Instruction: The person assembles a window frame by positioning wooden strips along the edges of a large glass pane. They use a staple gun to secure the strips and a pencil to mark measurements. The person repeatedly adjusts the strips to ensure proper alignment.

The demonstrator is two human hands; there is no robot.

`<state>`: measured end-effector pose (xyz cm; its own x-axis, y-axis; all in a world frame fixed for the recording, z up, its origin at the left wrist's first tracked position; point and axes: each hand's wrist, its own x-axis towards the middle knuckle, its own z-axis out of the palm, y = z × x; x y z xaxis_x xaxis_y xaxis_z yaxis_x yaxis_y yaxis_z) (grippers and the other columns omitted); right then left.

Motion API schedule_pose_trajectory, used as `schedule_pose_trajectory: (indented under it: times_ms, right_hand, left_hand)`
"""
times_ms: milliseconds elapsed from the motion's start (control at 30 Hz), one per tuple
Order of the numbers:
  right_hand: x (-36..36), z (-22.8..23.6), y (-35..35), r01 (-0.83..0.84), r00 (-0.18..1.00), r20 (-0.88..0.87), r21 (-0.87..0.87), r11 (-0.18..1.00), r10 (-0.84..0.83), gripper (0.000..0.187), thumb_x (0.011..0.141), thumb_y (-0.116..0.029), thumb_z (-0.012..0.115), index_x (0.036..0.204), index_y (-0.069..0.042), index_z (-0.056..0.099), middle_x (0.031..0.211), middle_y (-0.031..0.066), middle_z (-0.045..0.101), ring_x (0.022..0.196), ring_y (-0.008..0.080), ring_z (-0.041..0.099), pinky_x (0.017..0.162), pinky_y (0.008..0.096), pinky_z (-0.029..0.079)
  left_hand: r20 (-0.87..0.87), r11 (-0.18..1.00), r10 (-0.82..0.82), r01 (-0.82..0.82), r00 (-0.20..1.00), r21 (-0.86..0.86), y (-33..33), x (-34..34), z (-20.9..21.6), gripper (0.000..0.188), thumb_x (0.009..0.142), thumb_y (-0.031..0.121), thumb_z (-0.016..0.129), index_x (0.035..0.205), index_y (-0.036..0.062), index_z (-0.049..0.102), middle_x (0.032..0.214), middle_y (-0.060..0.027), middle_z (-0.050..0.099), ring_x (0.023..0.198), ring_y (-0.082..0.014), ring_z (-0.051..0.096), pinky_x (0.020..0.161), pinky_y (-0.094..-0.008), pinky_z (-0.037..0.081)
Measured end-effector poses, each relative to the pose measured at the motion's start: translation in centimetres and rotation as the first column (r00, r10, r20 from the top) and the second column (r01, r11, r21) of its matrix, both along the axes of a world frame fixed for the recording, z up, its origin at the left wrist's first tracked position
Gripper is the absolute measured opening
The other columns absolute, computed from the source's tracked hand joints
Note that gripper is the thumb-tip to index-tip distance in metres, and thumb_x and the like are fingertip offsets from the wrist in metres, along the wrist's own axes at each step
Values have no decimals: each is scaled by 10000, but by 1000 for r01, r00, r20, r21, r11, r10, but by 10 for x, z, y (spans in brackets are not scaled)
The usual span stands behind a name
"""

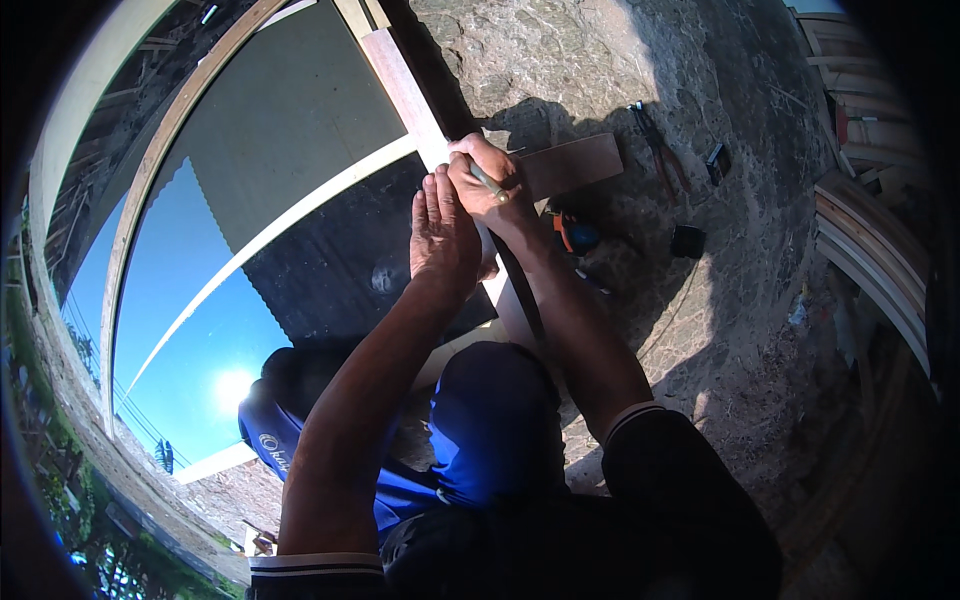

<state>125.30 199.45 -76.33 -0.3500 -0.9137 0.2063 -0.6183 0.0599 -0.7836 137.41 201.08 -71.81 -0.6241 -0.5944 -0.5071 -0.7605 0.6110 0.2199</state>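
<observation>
A pale wooden frame [275, 240] holds shiny panes that reflect sky, sun and a roof edge. Along its right side lies a flat wooden strip [405, 90]. My left hand [443, 230] rests against this strip with its fingers stretched out. Just right of it, my right hand [492, 180] is closed around a slim pencil [486, 180], whose blunt end points back toward me. The writing end is hidden by the fingers. A short reddish-brown board [575, 166] sticks out to the right from beneath my right hand.
On the rough ground to the right lie red-handled pincers [660, 150], a small dark object [717, 162], a black block-like piece [687, 241] and an orange-and-black tool [575, 233]. Long timber pieces [870, 250] are stacked at the far right. My blue-clad knee [495, 420] is close below the frame.
</observation>
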Motion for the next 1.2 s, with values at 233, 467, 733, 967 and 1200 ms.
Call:
schedule_pose_trajectory:
  times_ms: [233, 467, 733, 967, 1200]
  right_hand:
    - [2, 8, 5, -10, 1000, 15, 6, 1000, 10, 85, 912, -73, 657, 996, -72, 651, 820, 179, 691, 779, 380, 714, 654, 426, 559]
    - [1, 9, 5, -11, 1000, -25, -7, 1000, 11, 78, 909, -66, 655, 987, -75, 650, 834, 184, 701, 802, 385, 717, 666, 425, 566]
    - [3, 21, 48, 4, 1000, -5, 66, 998, -4, 80, 903, -41, 661, 974, -46, 626, 811, 213, 705, 813, 406, 725, 678, 457, 581]
    - [0, 19, 93, -86, 995, 54, 112, 990, 80, 144, 952, 6, 598, 1089, -4, 643, 862, 194, 720, 777, 284, 749, 663, 346, 568]
    - [6, 48, 189, -62, 982, 189, 290, 955, 7, 167, 950, -83, 577, 1067, 12, 649, 983, 247, 705, 930, 374, 715, 786, 435, 557]
  left_hand:
    - [1, 999, -20, 20, 1000, -39, 0, 1, -4, 1265, 745, 578, 817, 1563, -119, 150, 1658, -302, 64, 1567, -424, 71, 1277, -495, 103]
    - [-67, 997, -2, -3, 998, -71, 3, 4, -14, 1335, 691, 595, 858, 1597, -41, 113, 1646, -314, 108, 1558, -446, 99, 1274, -504, 126]
    - [-133, 996, -14, 3, 991, -85, 4, 7, -14, 1322, 663, 551, 888, 1597, 1, 130, 1643, -326, 77, 1547, -476, 113, 1264, -524, 162]
    - [-94, 996, 8, -16, 996, -92, 5, 5, -11, 1404, 654, 566, 893, 1573, -109, 73, 1641, -326, 72, 1552, -453, 124, 1270, -498, 156]
    - [-62, 995, 23, -29, 998, -99, 5, 1, -7, 1450, 639, 584, 893, 1557, -151, 44, 1649, -314, 70, 1559, -419, 135, 1276, -477, 141]
